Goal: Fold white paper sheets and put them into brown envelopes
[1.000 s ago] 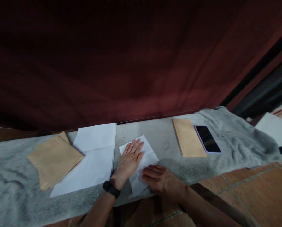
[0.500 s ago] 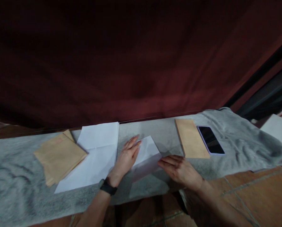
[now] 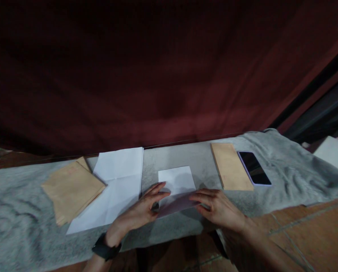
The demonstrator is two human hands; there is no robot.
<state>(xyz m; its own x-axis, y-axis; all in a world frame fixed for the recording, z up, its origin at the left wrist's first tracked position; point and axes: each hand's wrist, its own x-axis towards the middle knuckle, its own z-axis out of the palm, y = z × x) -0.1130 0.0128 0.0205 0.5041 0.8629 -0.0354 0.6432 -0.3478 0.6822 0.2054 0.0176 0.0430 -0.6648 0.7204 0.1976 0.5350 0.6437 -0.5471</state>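
In the middle of the grey cloth lies a white sheet of paper, with its near part folded up and in shadow. My left hand, a dark watch on its wrist, pinches the sheet's left edge between thumb and fingers. At the opposite edge, my right hand grips the near right corner, fingers on top and the thumb lower down. Creased white sheets lie stacked just left of my left hand. Brown envelopes rest partly over that stack.
A neat stack of brown envelopes lies beyond my right hand, with a phone in a lilac case beside it. Grey cloth covers the narrow surface. Behind it hangs a dark red curtain; tiled floor shows in front.
The sheet has turned to lie straighter. My left hand has shifted from pressing flat on it to gripping its near left edge. My right hand stays at the right corner.
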